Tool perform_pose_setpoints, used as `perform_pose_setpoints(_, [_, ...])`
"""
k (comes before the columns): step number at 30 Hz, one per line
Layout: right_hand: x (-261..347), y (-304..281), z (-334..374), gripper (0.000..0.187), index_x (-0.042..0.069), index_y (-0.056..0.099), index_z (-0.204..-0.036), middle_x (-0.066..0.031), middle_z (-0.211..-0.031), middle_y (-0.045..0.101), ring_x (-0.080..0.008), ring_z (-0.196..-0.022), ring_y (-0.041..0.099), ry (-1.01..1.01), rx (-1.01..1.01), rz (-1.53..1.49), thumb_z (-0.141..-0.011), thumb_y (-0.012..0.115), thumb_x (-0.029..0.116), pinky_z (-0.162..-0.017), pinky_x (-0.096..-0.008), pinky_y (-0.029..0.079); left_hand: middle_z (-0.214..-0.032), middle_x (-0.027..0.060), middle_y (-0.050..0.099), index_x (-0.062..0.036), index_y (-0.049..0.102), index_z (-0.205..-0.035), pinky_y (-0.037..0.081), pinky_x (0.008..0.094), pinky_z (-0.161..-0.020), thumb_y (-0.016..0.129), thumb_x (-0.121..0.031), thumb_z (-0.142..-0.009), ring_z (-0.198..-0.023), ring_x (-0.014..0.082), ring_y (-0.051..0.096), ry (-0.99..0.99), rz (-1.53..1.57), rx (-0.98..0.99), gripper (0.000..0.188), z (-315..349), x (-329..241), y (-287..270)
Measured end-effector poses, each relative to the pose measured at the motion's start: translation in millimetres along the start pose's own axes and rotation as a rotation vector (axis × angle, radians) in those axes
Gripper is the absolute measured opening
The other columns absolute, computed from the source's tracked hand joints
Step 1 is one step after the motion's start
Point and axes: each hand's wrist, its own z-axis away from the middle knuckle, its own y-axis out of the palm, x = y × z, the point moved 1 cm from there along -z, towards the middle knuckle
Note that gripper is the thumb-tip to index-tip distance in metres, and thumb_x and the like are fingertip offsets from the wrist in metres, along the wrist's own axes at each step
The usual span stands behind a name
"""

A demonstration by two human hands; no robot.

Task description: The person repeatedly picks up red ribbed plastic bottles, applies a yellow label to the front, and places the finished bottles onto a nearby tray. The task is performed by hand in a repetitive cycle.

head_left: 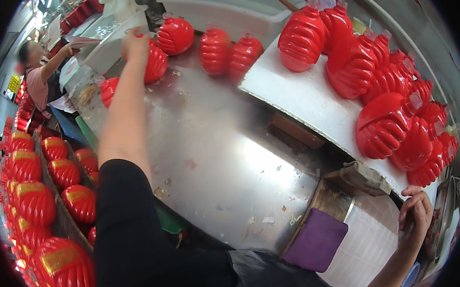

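At the far left of the metal table, my left hand [134, 45] is closed at the top of a ribbed red bottle [155, 62], whose neck my fingers hide. Close by are a smaller-looking red bottle [110, 90], partly behind my forearm, and another upright red bottle [175, 36] with a clear neck. My right hand [417, 210] hangs at the near right corner of the white board [312, 92], below the red bottles [426, 168] there. Its fingers are loosely bent and apart, and nothing shows between them.
Two more red bottles [215, 51] stand toward the back, before a white plastic tub [225, 4]. Several lie or stand on the white board. A purple pad [315, 240] lies near me. Rows of gold-banded red bottles [34, 202] fill the left, where another person [38, 82] works.
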Motion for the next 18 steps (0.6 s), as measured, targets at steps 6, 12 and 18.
perform_pose_setpoints(6, [-7, -30, -8, 0.028, 0.0, 0.058, -0.11, -0.0115, -0.093, 0.063, -0.0042, -0.043, 0.039, -0.038, -0.135, 0.099, -0.11, 0.054, 0.027, -0.04, -0.0176, 0.026, -0.127, 0.0162, 0.075, -0.0163, 0.071, -0.135, 0.052, 0.0476, -0.105, 0.077, -0.045, -0.087, -0.12, 0.0347, 0.07, 0.09, -0.144, 0.068, 0.056, -44, 3, 24])
perform_pose_setpoints(12, [10, -16, -22, 0.034, 0.0, 0.063, -0.134, -0.0063, -0.091, 0.068, -0.0006, -0.048, 0.042, -0.045, -0.36, 0.437, -0.108, 0.058, 0.022, -0.044, -0.0171, 0.028, -0.14, 0.0257, 0.066, -0.0083, 0.05, -0.155, 0.052, 0.0485, -0.105, 0.067, -0.037, -0.096, -0.123, 0.0412, 0.066, 0.462, -0.28, 0.246, 0.068, -130, 7, 134])
perform_pose_setpoints(18, [43, 25, -76, 0.042, 0.003, 0.061, -0.144, -0.0029, -0.091, 0.068, -0.0051, -0.074, 0.059, -0.39, -0.27, 0.859, -0.107, 0.062, 0.024, -0.064, -0.0209, 0.044, -0.118, 0.0137, 0.075, -0.011, 0.064, -0.139, 0.056, 0.0351, -0.061, 0.068, -0.033, -0.097, -0.068, 0.0186, 0.069, 0.199, -0.046, 0.33, 0.047, -142, 28, 143])
